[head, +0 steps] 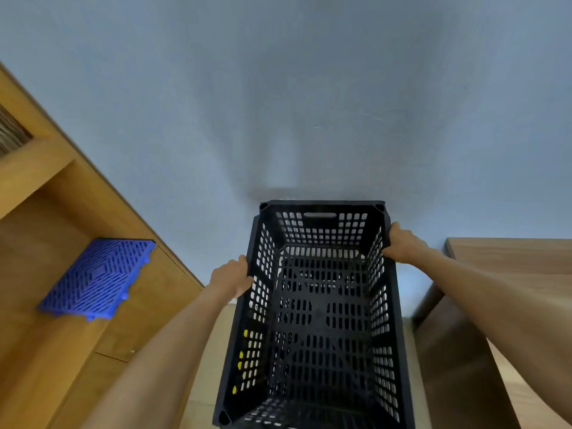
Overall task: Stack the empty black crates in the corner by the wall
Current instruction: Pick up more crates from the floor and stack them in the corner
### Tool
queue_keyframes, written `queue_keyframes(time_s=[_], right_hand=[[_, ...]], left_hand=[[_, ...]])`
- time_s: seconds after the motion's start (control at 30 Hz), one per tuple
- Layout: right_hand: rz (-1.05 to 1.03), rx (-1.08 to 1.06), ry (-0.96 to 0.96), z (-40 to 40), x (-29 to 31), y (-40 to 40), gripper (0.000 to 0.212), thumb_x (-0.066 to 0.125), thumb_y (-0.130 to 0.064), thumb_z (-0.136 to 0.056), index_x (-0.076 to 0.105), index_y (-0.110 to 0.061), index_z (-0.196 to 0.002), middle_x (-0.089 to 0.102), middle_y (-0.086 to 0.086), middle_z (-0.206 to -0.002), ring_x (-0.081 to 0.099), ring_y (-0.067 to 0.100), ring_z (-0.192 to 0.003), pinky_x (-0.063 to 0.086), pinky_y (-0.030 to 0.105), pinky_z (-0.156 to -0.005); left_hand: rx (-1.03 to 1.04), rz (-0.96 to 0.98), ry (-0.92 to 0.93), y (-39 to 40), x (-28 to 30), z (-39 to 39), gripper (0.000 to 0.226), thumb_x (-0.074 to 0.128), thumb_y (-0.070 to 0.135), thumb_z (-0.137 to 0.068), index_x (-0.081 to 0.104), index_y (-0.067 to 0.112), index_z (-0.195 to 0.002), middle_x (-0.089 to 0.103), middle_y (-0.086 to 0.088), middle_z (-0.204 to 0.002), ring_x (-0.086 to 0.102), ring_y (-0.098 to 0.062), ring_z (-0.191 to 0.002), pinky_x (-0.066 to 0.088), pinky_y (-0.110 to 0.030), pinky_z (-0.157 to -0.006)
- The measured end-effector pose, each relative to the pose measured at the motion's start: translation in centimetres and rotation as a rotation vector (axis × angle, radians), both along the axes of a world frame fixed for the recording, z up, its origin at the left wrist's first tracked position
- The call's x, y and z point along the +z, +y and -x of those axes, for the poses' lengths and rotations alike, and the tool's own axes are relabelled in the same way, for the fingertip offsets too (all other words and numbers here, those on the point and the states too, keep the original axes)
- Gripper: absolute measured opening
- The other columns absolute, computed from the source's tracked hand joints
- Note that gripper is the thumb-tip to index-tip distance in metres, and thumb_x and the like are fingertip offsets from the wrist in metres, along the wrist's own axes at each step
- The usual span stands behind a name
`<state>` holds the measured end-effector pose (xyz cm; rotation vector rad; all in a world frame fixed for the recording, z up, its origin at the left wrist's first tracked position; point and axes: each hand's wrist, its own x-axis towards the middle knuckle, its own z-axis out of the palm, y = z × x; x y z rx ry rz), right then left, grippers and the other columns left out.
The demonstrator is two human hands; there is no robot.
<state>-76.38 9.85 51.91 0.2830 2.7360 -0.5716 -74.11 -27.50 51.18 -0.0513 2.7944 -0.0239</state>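
Squarely between our hands, the black crate point(322, 305) runs lengthwise away from us toward the wall point(309, 88), left hand point(232, 278) and right hand point(404, 244) each gripping a long rim, with possibly another crate nested beneath it.

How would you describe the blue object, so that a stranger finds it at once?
Look at the wooden cabinet left of the pale wall. A flat blue plastic grid panel lies on it. Unlike the deep black crate, it is shallow, blue and untouched.
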Motion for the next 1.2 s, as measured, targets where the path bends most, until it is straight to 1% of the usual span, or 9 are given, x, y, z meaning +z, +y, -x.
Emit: queue_keyframes(time_s=[0.07, 0.17, 0.27, 0.37, 0.5, 0.7, 0.93, 1.1, 1.2], right_hand=[[0.003, 0.001, -0.02, 1.3, -1.4, 0.1, 0.036, 0.057, -0.014, -0.089, 0.035, -0.001, -0.114, 0.058, 0.024, -0.114, 0.056, 0.034, -0.091, 0.043, 0.037, -0.07], [0.005, -0.012, -0.042, 2.8, -3.6, 0.1, 0.038, 0.055, -0.014, -0.09, 0.036, 0.001, -0.12, 0.058, 0.026, -0.116, 0.059, 0.04, -0.102, 0.046, 0.039, -0.073], [-0.004, -0.033, -0.074, 3.9, -5.0, 0.2, 0.039, 0.054, -0.015, -0.092, 0.035, 0.0, -0.122, 0.059, 0.025, -0.115, 0.06, 0.039, -0.101, 0.049, 0.042, -0.078], [0.0, -0.069, -0.106, 5.2, -5.8, 0.0, 0.036, 0.054, -0.013, -0.091, 0.034, -0.001, -0.118, 0.059, 0.024, -0.114, 0.058, 0.036, -0.092, 0.047, 0.039, -0.074], [0.012, -0.137, -0.125, 7.0, -6.0, 0.0, 0.055, 0.055, -0.009, -0.088, 0.027, 0.004, -0.133, 0.057, 0.028, -0.12, 0.058, 0.041, -0.109, 0.046, 0.042, -0.081], [-0.042, -0.144, -0.13, 7.0, -6.0, -0.5, 0.046, 0.055, -0.009, -0.09, 0.03, 0.003, -0.126, 0.058, 0.029, -0.119, 0.059, 0.043, -0.108, 0.048, 0.045, -0.085], [-0.121, -0.089, -0.104, 3.3, -6.0, -0.9, 0.045, 0.053, -0.026, -0.095, 0.034, -0.003, -0.129, 0.061, 0.021, -0.118, 0.061, 0.038, -0.103, 0.048, 0.042, -0.078], [-0.128, -0.095, -0.114, -1.3, -7.0, -1.9, 0.047, 0.053, -0.029, -0.096, 0.03, -0.004, -0.129, 0.062, 0.019, -0.117, 0.061, 0.037, -0.102, 0.041, 0.039, -0.073], [-0.088, -0.152, -0.087, -3.9, -7.1, -2.7, 0.056, 0.054, -0.027, -0.095, 0.023, -0.004, -0.137, 0.059, 0.018, -0.122, 0.06, 0.037, -0.107, 0.044, 0.041, -0.077]], left_hand=[[0.013, 0.003, -0.031, 0.2, -1.3, 1.1, 0.04, 0.047, 0.027, -0.097, 0.038, 0.011, -0.132, 0.057, -0.004, -0.093, 0.062, -0.023, -0.084, 0.053, -0.033, -0.074], [0.007, 0.006, -0.063, 0.2, -3.1, 3.0, 0.038, 0.045, 0.026, -0.097, 0.038, 0.011, -0.131, 0.055, -0.004, -0.093, 0.059, -0.023, -0.082, 0.048, -0.032, -0.07], [-0.023, 0.011, -0.088, 0.2, -4.3, 5.0, 0.037, 0.045, 0.026, -0.098, 0.039, 0.01, -0.13, 0.051, -0.003, -0.093, 0.055, -0.022, -0.081, 0.044, -0.031, -0.068], [-0.031, -0.007, -0.126, 0.0, -5.1, 6.7, 0.037, 0.046, 0.026, -0.097, 0.04, 0.009, -0.129, 0.049, -0.003, -0.094, 0.054, -0.023, -0.084, 0.045, -0.032, -0.071], [-0.011, -0.093, -0.193, -0.3, -5.8, 8.3, 0.037, 0.05, 0.025, -0.095, 0.041, 0.007, -0.126, 0.055, -0.008, -0.102, 0.059, -0.027, -0.093, 0.051, -0.036, -0.079], [-0.011, -0.157, -0.252, -0.7, -6.5, 8.5, 0.046, 0.055, 0.031, -0.096, 0.038, 0.006, -0.131, 0.059, -0.014, -0.118, 0.061, -0.028, -0.103, 0.053, -0.038, -0.087], [-0.039, -0.124, -0.103, -1.2, -6.8, 6.7, 0.039, 0.05, 0.037, -0.098, 0.042, 0.01, -0.125, 0.063, -0.01, -0.105, 0.064, -0.028, -0.091, 0.055, -0.041, -0.082], [-0.169, 0.026, -0.013, -1.4, -7.1, 4.4, 0.047, 0.045, 0.04, -0.099, 0.034, 0.013, -0.135, 0.065, -0.007, -0.102, 0.065, -0.026, -0.086, 0.05, -0.035, -0.071], [-0.181, 0.037, 0.01, -1.6, -6.9, 3.2, 0.052, 0.048, 0.039, -0.097, 0.029, 0.012, -0.139, 0.064, -0.006, -0.096, 0.061, -0.023, -0.077, 0.049, -0.033, -0.066]])
